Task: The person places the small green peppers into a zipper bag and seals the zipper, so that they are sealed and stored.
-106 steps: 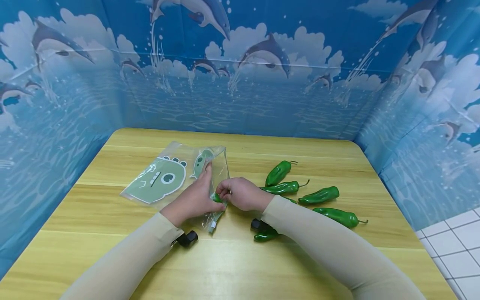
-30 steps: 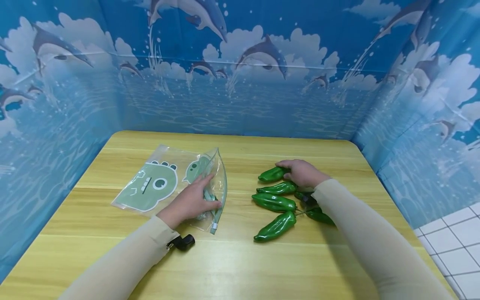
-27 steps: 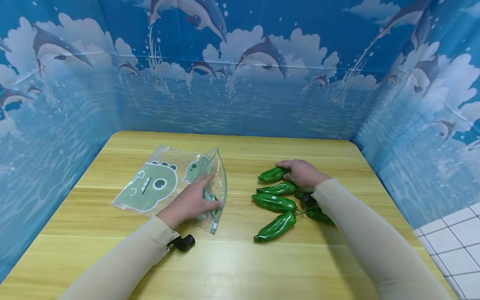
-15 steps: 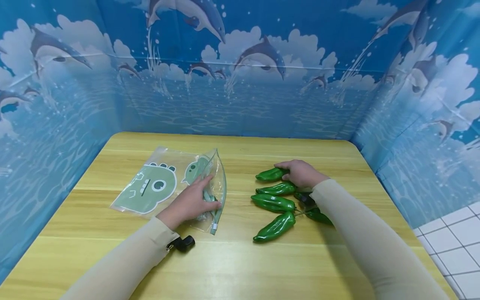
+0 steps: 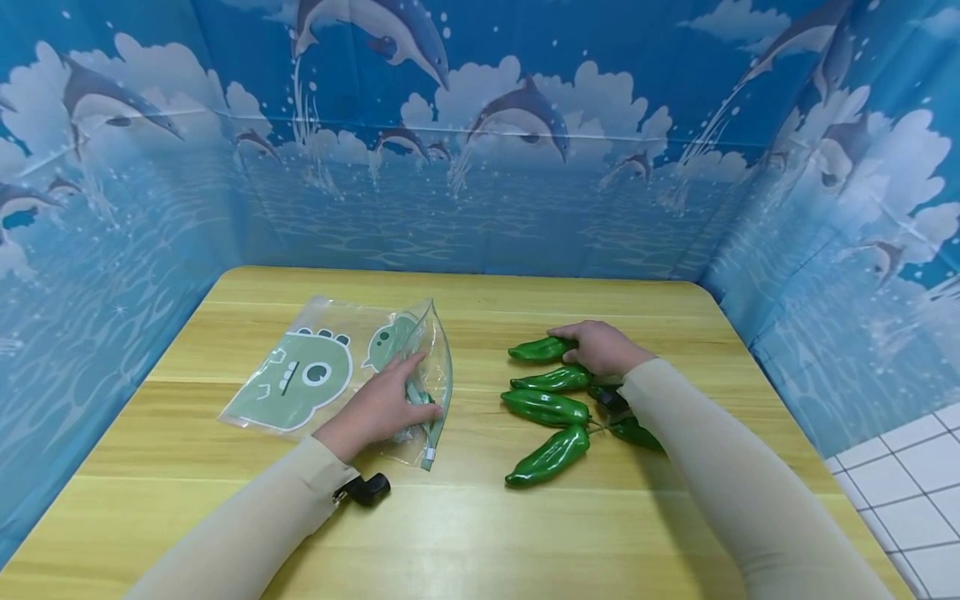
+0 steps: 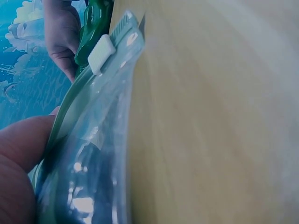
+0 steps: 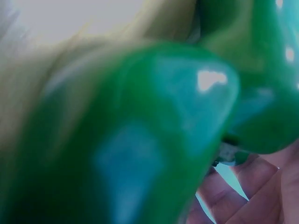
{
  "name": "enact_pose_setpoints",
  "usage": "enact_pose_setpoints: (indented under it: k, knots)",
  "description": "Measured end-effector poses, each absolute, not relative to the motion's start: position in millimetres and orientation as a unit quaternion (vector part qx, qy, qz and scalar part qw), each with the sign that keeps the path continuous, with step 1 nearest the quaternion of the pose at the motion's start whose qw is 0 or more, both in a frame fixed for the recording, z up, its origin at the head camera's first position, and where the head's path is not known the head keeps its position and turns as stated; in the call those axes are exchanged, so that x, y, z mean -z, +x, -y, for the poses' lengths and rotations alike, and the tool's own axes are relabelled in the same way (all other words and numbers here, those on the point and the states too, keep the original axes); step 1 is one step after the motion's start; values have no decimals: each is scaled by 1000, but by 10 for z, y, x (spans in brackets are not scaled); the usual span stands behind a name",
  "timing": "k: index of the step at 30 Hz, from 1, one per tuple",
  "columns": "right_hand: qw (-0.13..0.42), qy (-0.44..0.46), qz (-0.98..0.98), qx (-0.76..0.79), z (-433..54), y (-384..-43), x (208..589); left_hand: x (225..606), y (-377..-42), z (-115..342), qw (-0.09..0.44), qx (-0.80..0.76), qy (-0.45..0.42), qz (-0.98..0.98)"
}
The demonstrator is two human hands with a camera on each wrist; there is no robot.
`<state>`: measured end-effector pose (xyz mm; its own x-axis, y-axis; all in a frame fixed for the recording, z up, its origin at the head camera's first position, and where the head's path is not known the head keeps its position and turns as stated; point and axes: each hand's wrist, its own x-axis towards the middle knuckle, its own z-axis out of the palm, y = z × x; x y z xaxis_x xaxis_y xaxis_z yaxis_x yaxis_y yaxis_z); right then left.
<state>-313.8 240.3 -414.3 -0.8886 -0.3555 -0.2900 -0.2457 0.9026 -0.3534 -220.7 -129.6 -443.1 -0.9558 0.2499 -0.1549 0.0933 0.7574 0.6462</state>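
Note:
My right hand [image 5: 603, 347] grips the stem end of a glossy green pepper [image 5: 537, 350] on the table's right half. In the right wrist view its curled fingers [image 7: 261, 182] lie beside a green pepper [image 7: 275, 112], and another blurred pepper [image 7: 140, 140] fills the foreground. My left hand [image 5: 378, 408] lies on a clear zip bag [image 5: 300, 379] with a green dinosaur print, thumb and fingers spread at its mouth. In the left wrist view the thumb [image 6: 25, 140] hooks over the bag's rim below the white slider [image 6: 101, 53]. The bag's mouth gapes; its contents are hard to make out.
More green peppers lie below the right hand: one pepper [image 5: 553, 379], another pepper [image 5: 545, 407], the nearest pepper [image 5: 549, 457] and one pepper [image 5: 636, 433] partly under the right sleeve. A dolphin-print curtain [image 5: 480, 208] surrounds the wooden table [image 5: 480, 533].
My right hand has left the bag's mouth, where it was pushing a green pepper in, and gone right to grip another pepper. The left hand stays at the bag, its mouth now wider.

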Motion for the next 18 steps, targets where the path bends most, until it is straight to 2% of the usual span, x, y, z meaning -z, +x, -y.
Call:
enact_pose_setpoints:
  k: [18]
  knots:
    - [176,-166,-958,154,-2409,-3149,4148,4433,-2209,1290,115,-336,94,-930]
